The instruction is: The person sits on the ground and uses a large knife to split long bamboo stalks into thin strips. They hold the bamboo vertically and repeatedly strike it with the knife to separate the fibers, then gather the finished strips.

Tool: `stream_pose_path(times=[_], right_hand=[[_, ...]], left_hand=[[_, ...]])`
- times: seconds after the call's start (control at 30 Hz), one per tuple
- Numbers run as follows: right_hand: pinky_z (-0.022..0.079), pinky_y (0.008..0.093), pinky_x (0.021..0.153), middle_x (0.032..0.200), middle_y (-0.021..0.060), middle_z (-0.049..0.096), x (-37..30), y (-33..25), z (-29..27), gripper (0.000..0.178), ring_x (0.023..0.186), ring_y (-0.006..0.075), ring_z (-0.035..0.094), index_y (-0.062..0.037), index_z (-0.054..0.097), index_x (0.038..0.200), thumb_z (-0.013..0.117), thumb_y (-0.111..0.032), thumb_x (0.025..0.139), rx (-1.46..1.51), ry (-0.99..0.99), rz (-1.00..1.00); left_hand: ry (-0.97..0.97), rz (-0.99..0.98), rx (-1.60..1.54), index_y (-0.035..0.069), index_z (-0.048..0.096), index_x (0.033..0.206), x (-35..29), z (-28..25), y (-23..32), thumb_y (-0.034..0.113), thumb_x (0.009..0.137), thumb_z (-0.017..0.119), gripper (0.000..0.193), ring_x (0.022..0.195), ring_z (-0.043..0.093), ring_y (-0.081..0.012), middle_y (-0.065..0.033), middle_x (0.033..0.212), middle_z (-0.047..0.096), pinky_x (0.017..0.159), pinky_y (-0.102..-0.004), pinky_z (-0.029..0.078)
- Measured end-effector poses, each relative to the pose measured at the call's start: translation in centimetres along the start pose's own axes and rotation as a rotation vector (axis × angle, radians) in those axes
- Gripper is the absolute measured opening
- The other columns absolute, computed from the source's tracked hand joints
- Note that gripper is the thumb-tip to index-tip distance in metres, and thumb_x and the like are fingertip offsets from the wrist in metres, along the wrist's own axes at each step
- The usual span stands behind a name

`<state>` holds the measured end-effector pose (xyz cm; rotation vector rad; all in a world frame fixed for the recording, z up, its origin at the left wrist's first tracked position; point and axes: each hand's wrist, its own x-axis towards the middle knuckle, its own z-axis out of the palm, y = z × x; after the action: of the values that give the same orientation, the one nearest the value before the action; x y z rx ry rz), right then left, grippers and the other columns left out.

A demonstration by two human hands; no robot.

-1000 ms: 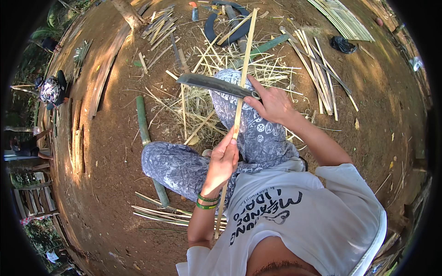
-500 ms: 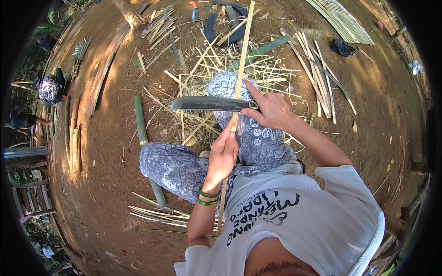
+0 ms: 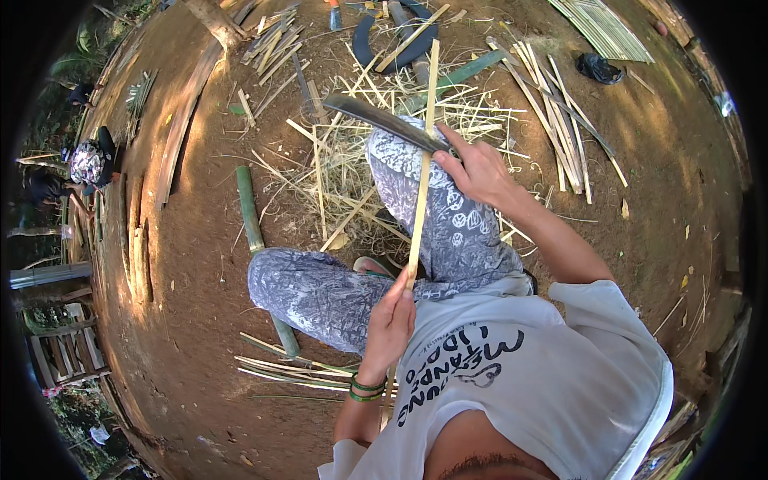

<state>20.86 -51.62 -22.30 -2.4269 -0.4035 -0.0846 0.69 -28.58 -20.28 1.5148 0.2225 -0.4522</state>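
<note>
- Head view: A person sits on the brown dirt ground (image 3: 200, 264) with legs crossed, in grey patterned trousers (image 3: 336, 292) and a white shirt (image 3: 520, 376).
- The left hand (image 3: 390, 324) is low in the picture, near 6 o'clock from the middle. Its fingers are curled shut around the bottom part of a long thin pale yellow bamboo strip (image 3: 422, 172).
- The strip stands almost straight up in the picture. It runs from the left hand up toward 12 o'clock, over the knee.
- The right hand (image 3: 478, 170) is at about 1 o'clock from the left hand. It is closed tight on the handle of a big dark metal knife with a wide blade (image 3: 382, 120).
- The blade points toward 10 o'clock and lies across the strip. It touches the strip about a third of the way down from its top end.
- The left wrist has green bands (image 3: 364, 390) on it.
- A messy pile of thin pale bamboo shavings and slivers (image 3: 352, 160) lies just past the knees. I think a lot of cutting is done already.
- A small bunch of thin bamboo strips (image 3: 288, 370) lies at 9 o'clock from the left hand. They look like finished ones.
- A green round bamboo pole (image 3: 250, 212) lies on the ground beside the left knee. It looks uncut.
- More long pale strips (image 3: 560, 120) lie at 2 o'clock, well apart from the hands.
- The strip in the hands looks partly worked. I cannot tell how much shaving it needs.
</note>
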Motion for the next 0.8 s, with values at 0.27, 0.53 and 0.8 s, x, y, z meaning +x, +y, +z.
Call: stream_pose_path(times=[0.27,0.53,0.8], right_hand=[[0.050,0.0514,0.054,0.053,0.0196,0.056,-0.9,-2.2,-1.1,0.080,0.051,0.0410,0.061,0.0002,0.042,0.145,0.053,-0.060,0.094,-0.165,-0.100,-0.062],[0.044,0.0504,0.051,0.053,0.0180,0.053,-1.1,-2.7,-0.9,0.090,0.049,0.0389,0.057,0.0024,0.034,0.149,0.055,-0.063,0.091,-0.202,-0.120,-0.154],[0.045,0.0501,0.052,0.054,0.0187,0.054,-1.1,-1.7,-0.5,0.085,0.052,0.0405,0.058,0.0023,0.041,0.144,0.056,-0.063,0.091,-0.186,-0.093,-0.161]], left_hand=[[-0.080,0.053,-0.284,0.006,0.036,0.149,4.6,0.1,1.6,0.013,0.106,0.043,0.044,0.052,0.045,-0.0040,-0.0035,0.076,0.057,0.050,-0.0208,0.047],[-0.027,0.087,-0.256,0.009,0.056,0.127,10.5,1.9,5.9,0.016,0.106,0.047,0.024,0.052,0.037,0.0013,0.0055,0.072,0.049,0.044,-0.0166,0.031],[-0.022,0.116,-0.290,0.012,0.038,0.152,9.2,1.6,3.8,0.008,0.105,0.045,0.048,0.052,0.033,0.0007,0.0066,0.070,0.043,0.045,-0.0170,0.030]])
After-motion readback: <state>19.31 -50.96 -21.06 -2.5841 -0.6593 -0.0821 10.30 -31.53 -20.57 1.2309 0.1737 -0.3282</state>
